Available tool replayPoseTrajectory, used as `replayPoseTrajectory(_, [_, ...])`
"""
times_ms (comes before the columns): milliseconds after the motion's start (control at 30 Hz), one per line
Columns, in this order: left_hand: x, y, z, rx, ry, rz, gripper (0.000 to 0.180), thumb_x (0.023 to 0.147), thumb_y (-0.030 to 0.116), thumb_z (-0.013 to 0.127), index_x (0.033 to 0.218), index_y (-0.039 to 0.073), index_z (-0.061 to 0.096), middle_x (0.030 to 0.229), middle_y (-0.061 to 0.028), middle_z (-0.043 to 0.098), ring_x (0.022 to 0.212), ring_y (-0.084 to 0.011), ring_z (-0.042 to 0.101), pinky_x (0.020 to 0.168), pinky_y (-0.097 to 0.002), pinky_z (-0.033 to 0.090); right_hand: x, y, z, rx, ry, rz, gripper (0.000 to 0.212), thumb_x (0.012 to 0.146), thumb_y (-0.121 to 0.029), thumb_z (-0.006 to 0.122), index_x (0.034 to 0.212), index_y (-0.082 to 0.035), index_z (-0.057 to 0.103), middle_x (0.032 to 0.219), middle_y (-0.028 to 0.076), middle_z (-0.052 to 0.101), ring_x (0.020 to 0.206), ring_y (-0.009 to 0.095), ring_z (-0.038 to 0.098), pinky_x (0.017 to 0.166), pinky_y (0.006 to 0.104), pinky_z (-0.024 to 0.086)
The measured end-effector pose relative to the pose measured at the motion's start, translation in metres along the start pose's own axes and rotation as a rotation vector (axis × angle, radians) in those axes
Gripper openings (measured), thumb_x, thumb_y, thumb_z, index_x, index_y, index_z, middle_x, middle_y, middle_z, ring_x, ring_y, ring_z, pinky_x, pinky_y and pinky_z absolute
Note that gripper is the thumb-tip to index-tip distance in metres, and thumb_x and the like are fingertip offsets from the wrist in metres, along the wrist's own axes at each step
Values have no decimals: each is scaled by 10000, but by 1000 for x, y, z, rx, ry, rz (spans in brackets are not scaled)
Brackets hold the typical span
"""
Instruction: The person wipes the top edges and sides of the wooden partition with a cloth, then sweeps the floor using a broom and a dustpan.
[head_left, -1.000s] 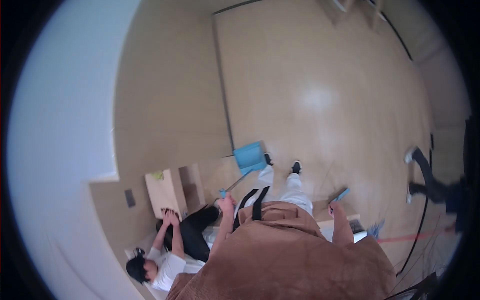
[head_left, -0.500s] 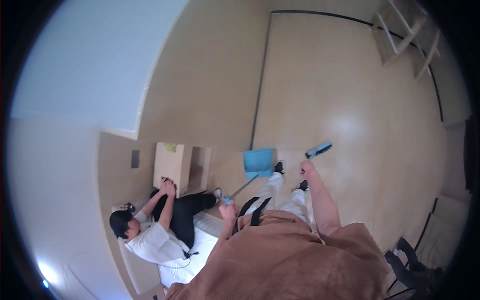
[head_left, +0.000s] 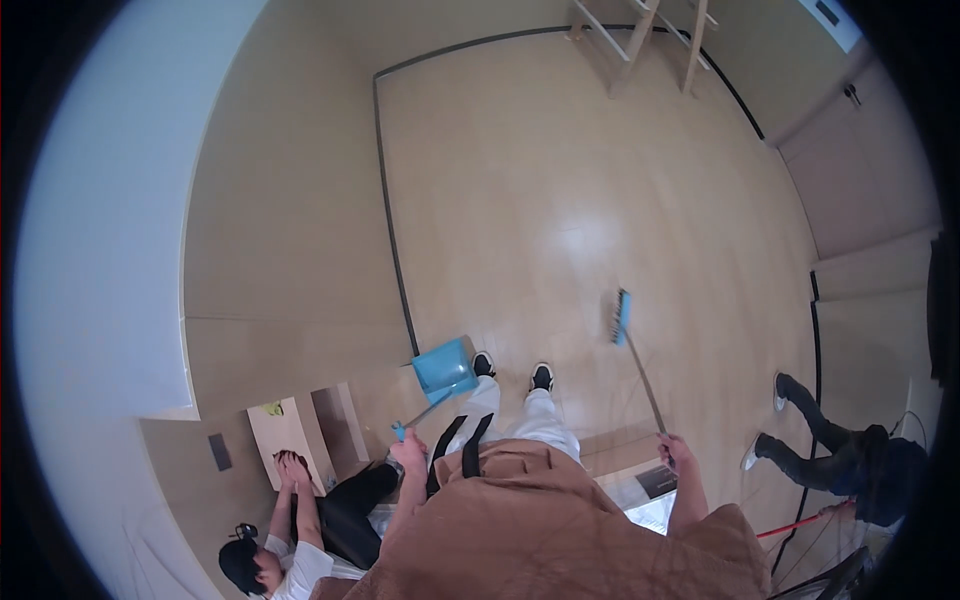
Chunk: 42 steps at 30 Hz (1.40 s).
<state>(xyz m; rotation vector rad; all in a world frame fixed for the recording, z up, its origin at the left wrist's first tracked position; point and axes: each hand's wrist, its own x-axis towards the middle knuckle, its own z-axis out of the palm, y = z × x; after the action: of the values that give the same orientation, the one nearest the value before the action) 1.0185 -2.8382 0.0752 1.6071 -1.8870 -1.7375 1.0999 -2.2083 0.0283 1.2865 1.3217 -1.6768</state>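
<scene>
My left hand [head_left: 410, 450] is closed round the top of the handle of a blue dustpan [head_left: 440, 366], whose pan rests by the wall strip, just left of my left shoe. Off to the right, my right hand [head_left: 677, 453] grips the end of a broom's long grey handle. The broom [head_left: 624, 316] has a blue head with dark bristles facing left, out on the wooden floor ahead of my right shoe. Both forearms come from the brown garment I wear.
A seated person [head_left: 300, 500] in a cap is at lower left, hands on a light wooden cabinet [head_left: 290, 430]. Another person [head_left: 850, 455] in dark clothes stands at right, a red pole nearby. A wooden rack [head_left: 640, 50] stands at the far wall. Dark strips edge the floor [head_left: 520, 200].
My view has turned to the right, bringing the second person more fully in. My right hand and the broom have swung out to the right, the broom head turning. The left hand still holds the dustpan.
</scene>
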Motion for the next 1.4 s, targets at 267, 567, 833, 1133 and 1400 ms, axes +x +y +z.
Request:
replayPoseTrajectory(267, [4,11,-9,120,-166,16,294,825,174,624,608,75,452,491,-12,444,383,-111,423,360,-273,322,96,155,-18,843,200,200,195,859,-34,467,700,-114,387,585,-2,375,442,111,374,365,232,309])
replayPoseTrajectory(567, [0,19,-3,250,-128,147,317,770,219,664,563,16,535,481,-45,504,414,-143,500,399,-309,382,249,10,268,1249,-220,505,141,812,-39,439,731,-113,350,599,33,355,455,153,368,399,272,322])
replayPoseTrajectory(833, [4,-3,-23,496,-50,238,356,730,289,675,565,-19,603,488,-88,567,482,-199,594,503,-369,472,206,-147,389,855,-732,252,218,934,-132,401,720,-132,359,555,-34,315,419,88,309,355,231,252])
replayPoseTrajectory(1133, [0,12,-7,518,27,216,382,733,309,673,603,-45,608,510,-133,574,498,-218,593,526,-405,468,131,-136,256,-58,-217,-326,182,937,-213,496,987,-40,518,591,24,459,404,90,370,341,236,303])
replayPoseTrajectory(1400, [19,-9,27,524,28,225,335,741,260,660,629,-52,607,538,-143,583,505,-226,592,521,-410,464,108,66,65,54,348,-366,235,905,-254,567,910,-23,527,530,43,472,374,142,441,316,306,322])
